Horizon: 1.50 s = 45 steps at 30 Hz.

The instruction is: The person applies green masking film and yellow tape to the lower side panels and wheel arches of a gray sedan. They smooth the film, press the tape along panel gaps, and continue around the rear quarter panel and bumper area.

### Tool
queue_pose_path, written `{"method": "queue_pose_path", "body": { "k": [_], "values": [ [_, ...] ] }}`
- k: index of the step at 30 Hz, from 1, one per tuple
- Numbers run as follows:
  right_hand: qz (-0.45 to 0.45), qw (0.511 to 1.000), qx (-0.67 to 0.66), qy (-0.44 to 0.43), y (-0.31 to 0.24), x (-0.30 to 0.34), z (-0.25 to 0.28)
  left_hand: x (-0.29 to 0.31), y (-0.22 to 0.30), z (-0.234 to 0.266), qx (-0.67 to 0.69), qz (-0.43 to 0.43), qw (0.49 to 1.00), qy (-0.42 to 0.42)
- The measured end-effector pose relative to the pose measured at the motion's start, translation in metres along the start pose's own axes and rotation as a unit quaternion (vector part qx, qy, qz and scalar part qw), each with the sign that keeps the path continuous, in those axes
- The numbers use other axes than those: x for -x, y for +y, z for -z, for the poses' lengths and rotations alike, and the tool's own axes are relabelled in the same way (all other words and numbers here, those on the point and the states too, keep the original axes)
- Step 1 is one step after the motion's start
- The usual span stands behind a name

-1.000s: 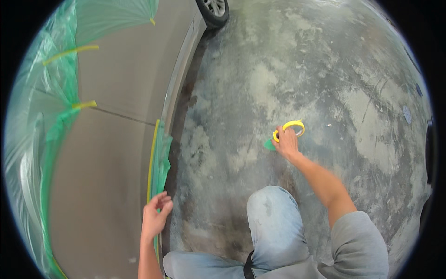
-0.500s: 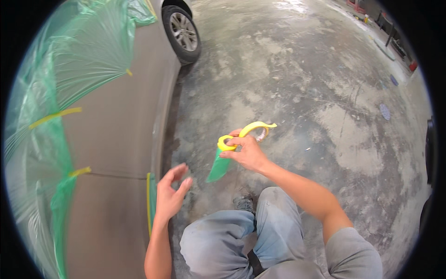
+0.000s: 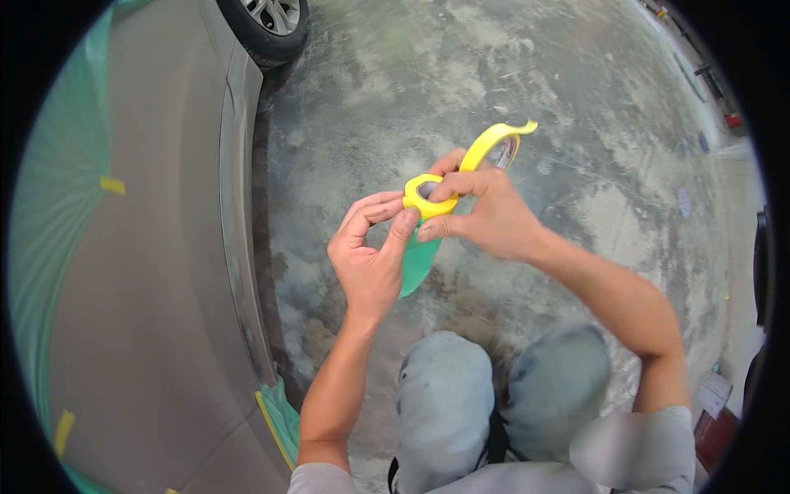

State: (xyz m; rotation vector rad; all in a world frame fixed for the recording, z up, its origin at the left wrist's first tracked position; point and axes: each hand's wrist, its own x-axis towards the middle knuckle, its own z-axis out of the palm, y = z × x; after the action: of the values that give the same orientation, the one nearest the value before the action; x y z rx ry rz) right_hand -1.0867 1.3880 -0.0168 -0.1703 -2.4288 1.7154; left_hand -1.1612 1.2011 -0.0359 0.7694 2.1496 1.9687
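My right hand grips a small roll of yellow tape, fingers in its hollow core. A strip of green masking film hangs from this roll. A second, wider roll of yellow tape sits at the back of the same hand, its loose end sticking out to the right. My left hand pinches the small roll's left edge between thumb and fingertips, beside the top of the film. Both hands are above the floor, to the right of the car's side.
The car's grey-brown side fills the left, partly covered by green plastic sheeting held with yellow tape. Its wheel stands at the top. A taped green film strip lies along the lower edge. My knees are below the hands.
My left hand has moved right and up from beside the car to take hold of the small roll's edge. The view has shifted, and the rolls appear closer.
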Motion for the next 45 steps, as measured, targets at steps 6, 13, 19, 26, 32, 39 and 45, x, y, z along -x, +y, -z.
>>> {"method": "queue_pose_path", "body": {
  "k": [6, 13, 19, 26, 32, 39, 45],
  "values": [
    [0.010, 0.999, 0.007, -0.040, 0.086, -0.097, 0.019, -0.076, -0.082, -0.028, 0.026, 0.072, 0.997, 0.023],
    [0.040, 0.989, -0.121, -0.077, 0.163, -0.216, -0.013, -0.150, -0.128, -0.021, -0.082, 0.138, 0.981, 0.111],
    [0.042, 0.971, -0.213, -0.102, 0.191, -0.278, -0.035, -0.189, -0.147, -0.011, -0.149, 0.162, 0.959, 0.177],
    [0.052, 0.969, -0.151, -0.187, 0.143, -0.320, -0.035, -0.206, -0.117, 0.004, -0.122, 0.180, 0.933, 0.285],
    [0.080, 0.976, -0.122, -0.163, 0.118, -0.339, -0.039, -0.216, -0.114, 0.020, -0.095, 0.129, 0.939, 0.303],
    [0.074, 0.980, -0.030, -0.183, 0.032, -0.365, 0.043, -0.262, -0.051, -0.014, 0.024, 0.129, 0.938, 0.322],
    [0.012, 0.992, 0.010, -0.128, -0.086, -0.392, 0.166, -0.357, 0.077, -0.052, 0.091, 0.155, 0.948, 0.263]
  ]
}}
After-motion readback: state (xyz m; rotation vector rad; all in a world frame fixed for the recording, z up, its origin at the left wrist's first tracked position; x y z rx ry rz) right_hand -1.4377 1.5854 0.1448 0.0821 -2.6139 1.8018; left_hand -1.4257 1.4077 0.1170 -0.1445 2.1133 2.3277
